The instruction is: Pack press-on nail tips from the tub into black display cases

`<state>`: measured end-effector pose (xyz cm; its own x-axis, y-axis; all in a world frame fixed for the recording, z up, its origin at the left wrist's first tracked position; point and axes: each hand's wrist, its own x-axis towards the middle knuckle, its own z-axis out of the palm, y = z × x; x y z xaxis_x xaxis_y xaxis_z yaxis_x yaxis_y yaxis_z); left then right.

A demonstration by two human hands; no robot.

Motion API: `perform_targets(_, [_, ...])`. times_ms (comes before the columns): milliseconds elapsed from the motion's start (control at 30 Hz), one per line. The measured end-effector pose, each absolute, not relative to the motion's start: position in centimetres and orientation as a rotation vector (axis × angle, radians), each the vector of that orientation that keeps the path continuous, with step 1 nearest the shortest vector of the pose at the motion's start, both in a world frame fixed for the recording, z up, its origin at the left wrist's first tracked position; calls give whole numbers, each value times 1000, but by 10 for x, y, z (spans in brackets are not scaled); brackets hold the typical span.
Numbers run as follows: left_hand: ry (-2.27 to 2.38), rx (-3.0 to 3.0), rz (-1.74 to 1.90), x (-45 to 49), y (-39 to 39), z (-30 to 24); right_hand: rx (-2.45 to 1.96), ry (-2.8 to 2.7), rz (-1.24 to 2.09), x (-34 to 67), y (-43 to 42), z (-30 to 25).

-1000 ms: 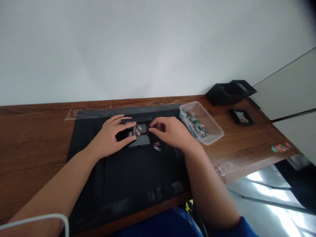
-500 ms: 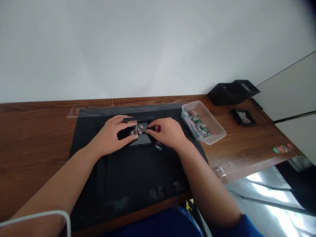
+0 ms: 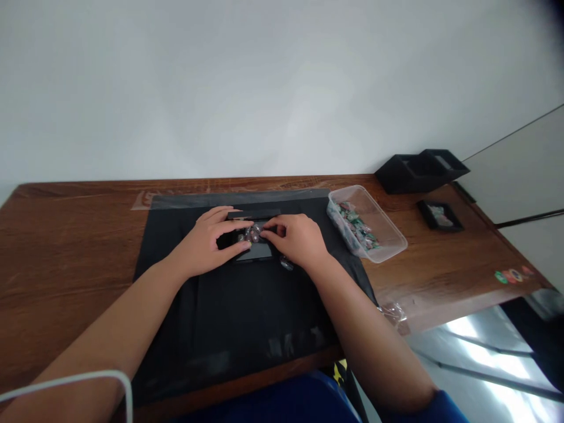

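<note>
In the middle of the black mat point(image 3: 233, 317) lies a small dark flat tray point(image 3: 253, 254) with a raised back edge. On it sit several small, shiny reddish-brown pieces point(image 3: 254, 234), too small to name. My left hand point(image 3: 215, 242) curves around their left side, thumb and fingers apart, fingertips beside the pieces. From the right, my right hand point(image 3: 297, 238) reaches in with thumb and forefinger pinched at the pieces' edge; what lies between the tips is hidden. Below this hand, another small shiny piece point(image 3: 286, 264) rests on the mat.
A clear plastic tub point(image 3: 388, 245) of small wrapped pieces point(image 3: 356, 226) stands to the right. Beyond it are a black bin point(image 3: 403, 176) and a small black tray point(image 3: 440, 216). Coloured discs point(image 3: 513, 276) lie near the right edge. A white cable point(image 3: 88, 376) crosses the lower left.
My right hand has come a little closer to my left, and the pieces between them sit closer to its fingertips. The whole view has shifted slightly.
</note>
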<state>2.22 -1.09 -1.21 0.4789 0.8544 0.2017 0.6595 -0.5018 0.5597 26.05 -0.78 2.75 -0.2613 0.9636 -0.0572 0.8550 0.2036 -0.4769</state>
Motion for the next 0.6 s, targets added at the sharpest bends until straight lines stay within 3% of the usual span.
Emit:
perform_targets(233, [1254, 2313, 639, 22, -11, -10, -1693, -2193, 635, 270, -9, 34])
perform_targets(467, [1268, 2318, 647, 21, -10, -12, -1605, -2436, 1083, 302, -8, 56])
perform_targets(600, [1248, 2339, 645, 23, -9, -9, -1598, -2563, 1125, 300, -10, 55])
